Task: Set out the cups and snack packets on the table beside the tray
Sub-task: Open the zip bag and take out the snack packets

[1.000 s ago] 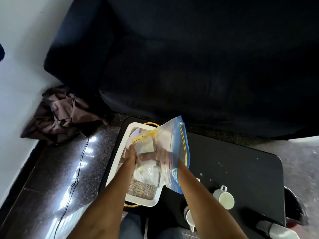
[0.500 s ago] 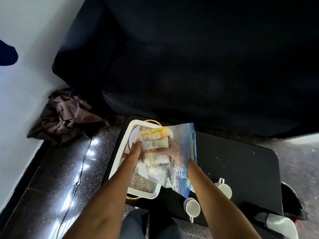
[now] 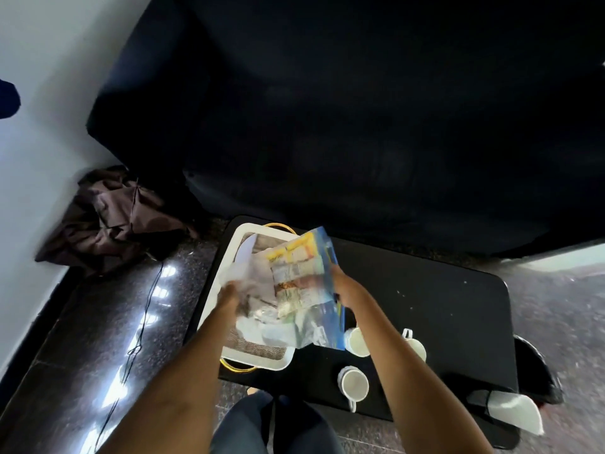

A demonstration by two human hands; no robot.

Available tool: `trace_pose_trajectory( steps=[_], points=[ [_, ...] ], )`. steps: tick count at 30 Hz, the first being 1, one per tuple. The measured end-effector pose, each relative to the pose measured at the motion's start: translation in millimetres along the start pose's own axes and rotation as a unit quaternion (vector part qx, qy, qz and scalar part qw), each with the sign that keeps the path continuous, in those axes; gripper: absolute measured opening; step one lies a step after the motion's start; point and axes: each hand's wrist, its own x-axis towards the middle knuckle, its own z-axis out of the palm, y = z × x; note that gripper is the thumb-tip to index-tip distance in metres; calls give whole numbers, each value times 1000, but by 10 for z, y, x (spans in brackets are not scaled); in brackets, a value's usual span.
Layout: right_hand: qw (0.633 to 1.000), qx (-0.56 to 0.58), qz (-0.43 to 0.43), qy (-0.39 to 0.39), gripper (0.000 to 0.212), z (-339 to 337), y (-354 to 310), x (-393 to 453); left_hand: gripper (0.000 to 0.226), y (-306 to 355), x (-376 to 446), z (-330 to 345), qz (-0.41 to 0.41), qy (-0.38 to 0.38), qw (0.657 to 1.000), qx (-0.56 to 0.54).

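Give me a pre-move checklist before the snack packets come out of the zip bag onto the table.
1. Right hand has a grip on the zip bag: ok.
2. Left hand has a grip on the bag: cannot tell, blurred.
3. Bag mouth open: cannot tell.
4. Snack packets still inside: ok.
5. Bare table beside the tray: ok.
6. Cups already out, clear of that spot: ok.

Left hand [image 3: 233,294]: you have slid it out from the middle of the zip bag [image 3: 302,290] to its left edge, where it blurs.
Right hand [image 3: 347,291]: drawn back to the bag's right edge; earlier it sat lower, behind the plastic.
Snack packets [image 3: 294,273]: yellow-topped packet now tilted further right, higher in the bag.
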Motion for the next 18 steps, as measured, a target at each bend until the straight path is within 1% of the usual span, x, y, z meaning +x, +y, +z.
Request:
trace_pose_trajectory(
  steps=[1,2,4,6,8,9,10,12,15,16,18],
  points=[
    [1000,2,-17,-13,72,-78,-37,21,31,-54,21,-44,4,-3,1000,-16],
    [999,-20,-14,-29,69,-163,-68,9,31,-100,62,-97,9,5,1000,-2],
    [994,-95,-14,-55,62,-338,-43,31,33,-142,155,-128,17,26,1000,-2],
    [986,-148,6,-83,61,-489,41,103,35,-180,288,-139,24,37,999,12],
    [978,-185,37,-93,62,-682,98,161,30,-259,439,-147,22,51,998,43],
    [976,-191,48,-94,58,-793,143,185,26,-302,494,-146,22,55,997,48],
    [978,-183,53,-90,54,-904,206,220,22,-343,539,-154,24,56,997,56],
    [990,-121,53,-48,51,-1105,339,307,21,-452,671,-164,16,60,996,60],
    [1000,7,21,21,50,-1204,511,493,34,-608,857,-194,0,110,992,65],
    [999,31,12,43,50,-1180,556,573,38,-649,909,-202,-2,130,989,66],
    [996,39,3,75,45,-1075,595,713,40,-703,966,-203,-18,155,987,42]
  ],
)
